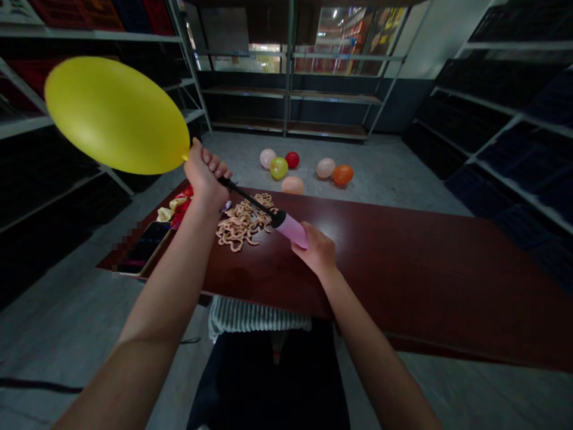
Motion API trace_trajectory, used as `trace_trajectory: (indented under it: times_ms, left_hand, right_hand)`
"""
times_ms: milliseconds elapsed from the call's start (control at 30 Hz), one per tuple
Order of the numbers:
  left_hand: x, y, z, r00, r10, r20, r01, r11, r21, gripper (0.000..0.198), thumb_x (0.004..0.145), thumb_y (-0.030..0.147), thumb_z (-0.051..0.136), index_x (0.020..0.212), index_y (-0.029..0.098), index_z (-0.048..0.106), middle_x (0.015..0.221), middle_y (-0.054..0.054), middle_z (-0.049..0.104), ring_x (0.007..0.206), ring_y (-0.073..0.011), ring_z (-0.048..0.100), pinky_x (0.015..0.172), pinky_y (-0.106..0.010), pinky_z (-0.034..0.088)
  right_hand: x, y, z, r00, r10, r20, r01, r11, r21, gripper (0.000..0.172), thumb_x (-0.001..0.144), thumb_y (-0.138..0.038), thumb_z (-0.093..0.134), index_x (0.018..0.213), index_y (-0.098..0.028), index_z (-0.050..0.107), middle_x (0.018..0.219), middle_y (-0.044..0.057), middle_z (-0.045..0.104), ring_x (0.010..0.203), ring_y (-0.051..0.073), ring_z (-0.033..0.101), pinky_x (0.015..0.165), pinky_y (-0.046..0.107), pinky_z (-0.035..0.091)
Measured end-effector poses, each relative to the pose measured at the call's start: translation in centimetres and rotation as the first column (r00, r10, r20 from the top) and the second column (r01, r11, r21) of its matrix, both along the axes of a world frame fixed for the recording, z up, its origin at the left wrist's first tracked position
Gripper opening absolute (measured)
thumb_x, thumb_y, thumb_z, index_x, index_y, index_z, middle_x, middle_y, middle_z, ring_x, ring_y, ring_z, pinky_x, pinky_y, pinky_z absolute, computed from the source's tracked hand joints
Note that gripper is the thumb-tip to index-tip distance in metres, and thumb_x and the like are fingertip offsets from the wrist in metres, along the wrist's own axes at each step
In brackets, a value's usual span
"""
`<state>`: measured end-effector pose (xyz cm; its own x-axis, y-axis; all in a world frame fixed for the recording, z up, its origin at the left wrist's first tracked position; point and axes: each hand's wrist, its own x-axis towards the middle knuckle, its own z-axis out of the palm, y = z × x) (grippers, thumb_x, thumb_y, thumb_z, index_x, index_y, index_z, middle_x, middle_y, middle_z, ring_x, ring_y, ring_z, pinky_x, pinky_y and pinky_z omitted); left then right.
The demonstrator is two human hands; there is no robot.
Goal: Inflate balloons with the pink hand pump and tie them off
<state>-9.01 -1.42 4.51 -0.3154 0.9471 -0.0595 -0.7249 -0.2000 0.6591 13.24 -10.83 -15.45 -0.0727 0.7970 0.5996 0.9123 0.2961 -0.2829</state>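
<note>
A large inflated yellow balloon hangs at the upper left, its neck on the tip of a hand pump. My left hand is closed around the balloon's neck and the pump's black nozzle end. The black rod runs down to the pink pump barrel, which my right hand grips from below. Both hands are held over a dark red table. Under the pump lies a heap of pale flat balloons.
Limp red and yellow balloons and a dark phone lie at the table's left end. Several inflated balloons rest on the grey floor beyond. Metal shelving lines the back and both sides.
</note>
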Motion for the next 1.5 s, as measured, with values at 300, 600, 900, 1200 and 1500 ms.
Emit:
trace_trajectory:
  times_ms: [300,600,900,1200,1500]
  left_hand:
    - [9.7,0.3,-3.0,0.982,-0.101,-0.162,0.105,0.994,0.018,0.054,0.107,0.042,0.043,0.059,0.022,0.029,0.043,0.006,0.021,0.032,-0.0081,0.021,0.036,-0.025,0.017]
    - [10.4,-0.7,-7.1,0.988,-0.132,-0.076,0.130,0.991,-0.029,0.057,0.106,0.042,0.046,0.055,0.020,0.030,0.040,0.007,0.024,0.029,-0.0070,0.023,0.033,-0.023,0.020]
    - [3.8,-1.2,-8.8,0.990,-0.106,0.091,0.115,0.988,-0.100,0.060,0.103,0.048,0.050,0.056,0.021,0.024,0.041,0.008,0.022,0.031,-0.0070,0.022,0.033,-0.022,0.022]
    - [-2.5,-0.9,-5.3,0.990,-0.099,0.104,0.107,0.992,-0.071,0.057,0.104,0.043,0.048,0.058,0.020,0.024,0.043,0.007,0.021,0.032,-0.0069,0.020,0.035,-0.022,0.022]
    - [0.5,-0.8,0.3,0.992,-0.124,0.004,0.122,0.985,0.119,0.061,0.098,0.052,0.058,0.056,0.021,0.026,0.042,0.007,0.020,0.032,-0.0074,0.018,0.033,-0.024,0.018]
  right_hand:
    - [0.6,0.5,-0.6,0.985,-0.110,-0.134,0.115,0.993,0.031,0.050,0.083,-0.038,0.067,0.127,-0.017,0.057,0.107,0.010,0.076,0.089,0.026,0.073,0.074,0.033,0.054]
    - [0.5,0.6,-0.5,0.990,-0.127,-0.059,0.127,0.992,-0.010,0.050,0.082,-0.037,0.068,0.128,-0.018,0.058,0.109,0.010,0.075,0.090,0.026,0.072,0.072,0.033,0.051]
    - [-0.8,-0.3,0.4,0.987,0.007,0.160,-0.004,1.000,-0.022,0.040,0.087,-0.035,0.067,0.124,-0.021,0.061,0.100,0.006,0.075,0.085,0.022,0.070,0.071,0.029,0.047]
    - [-0.8,-0.3,0.1,0.983,0.082,0.164,-0.084,0.997,0.001,0.043,0.085,-0.031,0.070,0.125,-0.020,0.060,0.103,0.007,0.075,0.087,0.022,0.071,0.075,0.031,0.052]
    - [0.6,0.2,-0.6,0.998,0.001,-0.064,0.006,0.994,0.105,0.040,0.083,-0.031,0.067,0.121,-0.021,0.060,0.102,0.008,0.075,0.085,0.025,0.073,0.074,0.035,0.056]
